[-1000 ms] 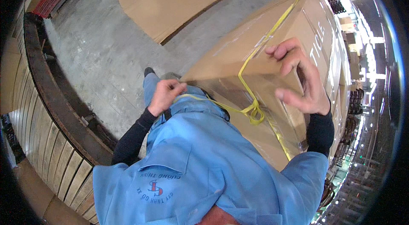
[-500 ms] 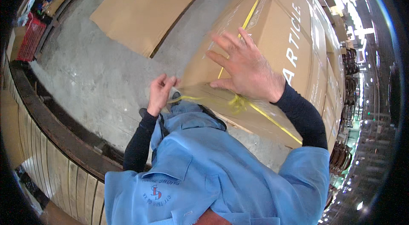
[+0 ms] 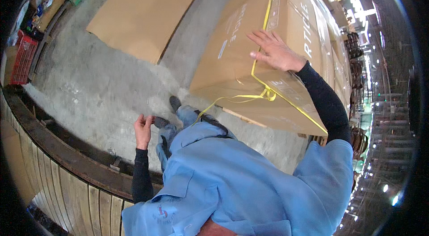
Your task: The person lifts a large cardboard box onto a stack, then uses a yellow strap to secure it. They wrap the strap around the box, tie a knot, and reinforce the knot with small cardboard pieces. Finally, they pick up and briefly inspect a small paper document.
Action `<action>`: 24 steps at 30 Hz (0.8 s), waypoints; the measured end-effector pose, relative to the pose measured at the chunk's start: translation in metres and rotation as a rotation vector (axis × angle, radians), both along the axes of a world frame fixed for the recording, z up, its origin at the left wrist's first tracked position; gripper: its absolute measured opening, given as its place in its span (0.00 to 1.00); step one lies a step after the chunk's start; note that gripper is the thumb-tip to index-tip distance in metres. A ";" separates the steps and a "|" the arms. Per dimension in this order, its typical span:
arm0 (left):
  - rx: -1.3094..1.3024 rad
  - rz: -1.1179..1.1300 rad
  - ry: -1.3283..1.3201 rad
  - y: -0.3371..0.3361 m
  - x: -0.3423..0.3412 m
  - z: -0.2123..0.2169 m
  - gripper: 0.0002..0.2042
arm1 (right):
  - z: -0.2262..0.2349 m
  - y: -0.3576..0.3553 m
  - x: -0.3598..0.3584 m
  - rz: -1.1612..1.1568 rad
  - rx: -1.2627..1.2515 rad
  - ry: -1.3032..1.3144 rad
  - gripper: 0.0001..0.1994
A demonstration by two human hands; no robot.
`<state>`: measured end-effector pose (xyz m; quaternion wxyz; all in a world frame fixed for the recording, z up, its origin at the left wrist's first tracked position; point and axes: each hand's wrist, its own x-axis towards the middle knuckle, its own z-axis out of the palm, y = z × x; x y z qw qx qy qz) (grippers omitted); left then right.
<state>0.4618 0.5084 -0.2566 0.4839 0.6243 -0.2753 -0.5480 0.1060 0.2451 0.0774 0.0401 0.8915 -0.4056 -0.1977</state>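
A large brown carton (image 3: 228,64) stands at my right, with a yellow strap (image 3: 269,10) running over it. The strap is knotted (image 3: 268,94) at the carton's near end, and a loose tail hangs from the knot toward my clothing. My right hand (image 3: 279,52) is open over the carton beside the strap, its fingers spread; whether it touches is hard to tell. Low at the left, my left hand (image 3: 143,132) hangs in front of me, apart from the strap. Its fingers are loosely curled, with nothing visible in them.
A flat cardboard sheet (image 3: 143,14) lies on the concrete floor (image 3: 96,86). A dark metal rail and wooden slats (image 3: 67,189) curve along the left. A red crate (image 3: 24,59) stands at the far left, and stacked goods line the right side.
My left hand has moved left and lower, away from the strap's loose tail. My right hand has risen slightly to the right. The knot and tail are now less covered.
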 end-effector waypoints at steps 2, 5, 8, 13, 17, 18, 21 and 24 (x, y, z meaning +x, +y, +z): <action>-0.056 0.100 0.021 -0.001 0.013 0.005 0.13 | 0.020 -0.017 0.006 -0.273 0.214 -0.386 0.31; -0.062 0.181 -0.020 0.006 0.043 0.003 0.13 | 0.033 -0.042 0.040 -0.350 0.245 -0.742 0.31; -0.036 0.298 -0.080 0.019 0.069 -0.012 0.12 | 0.002 -0.057 0.094 -0.306 0.237 -0.941 0.29; 0.182 0.403 -0.198 0.063 0.110 -0.096 0.13 | -0.162 -0.054 0.166 -0.404 0.612 -0.829 0.29; 0.438 0.740 -0.067 0.168 0.142 -0.197 0.22 | -0.289 -0.063 0.236 -0.118 0.835 -0.179 0.30; 0.514 0.875 0.060 0.205 0.145 -0.208 0.26 | -0.300 -0.067 0.274 -0.005 0.868 -0.042 0.29; 0.814 1.071 0.227 0.240 0.174 -0.170 0.27 | -0.352 -0.091 0.360 0.106 0.921 -0.183 0.30; 0.662 1.108 0.611 0.300 0.211 -0.159 0.29 | -0.335 -0.109 0.484 0.237 0.908 -0.336 0.30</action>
